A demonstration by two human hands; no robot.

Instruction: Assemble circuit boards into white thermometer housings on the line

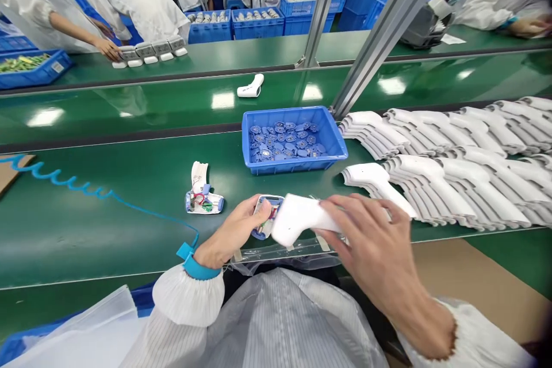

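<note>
My left hand grips a partly built white and blue thermometer housing, with its circuit board and wires showing. My right hand holds a white plastic gun-shaped shell against that housing, and the shell hides part of it. Just left of my left hand, a similar open unit with red and green wires lies on the green belt. A blue tray of round blue parts stands ahead of my hands. Stacked white shells lie to the right of my right hand.
A blue coiled cord runs from my left wrist strap across the belt. Aluminium posts rise beyond the tray. Further belts carry another white shell, blue crates and co-workers' hands.
</note>
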